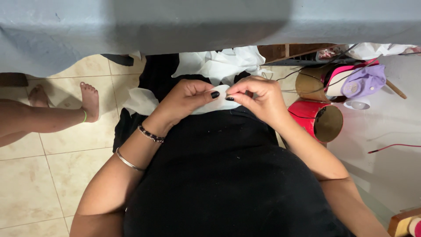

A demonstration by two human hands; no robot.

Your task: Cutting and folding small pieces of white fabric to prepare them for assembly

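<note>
The small white fabric piece [220,93] is lying over the lap in black cloth, just above the frame's centre, and both hands are pinching it. The left hand [186,100] is gripping its edge at 9 o'clock with thumb and forefinger; the right hand [258,97] is nipping the edge at 3 o'clock. It looks thin, limp and light, so it is probably best held at the edges. More white scraps [223,61] are lying at 12 o'clock. 2 red-wrapped cardboard cones [322,119] are sitting at 3 o'clock.
</note>
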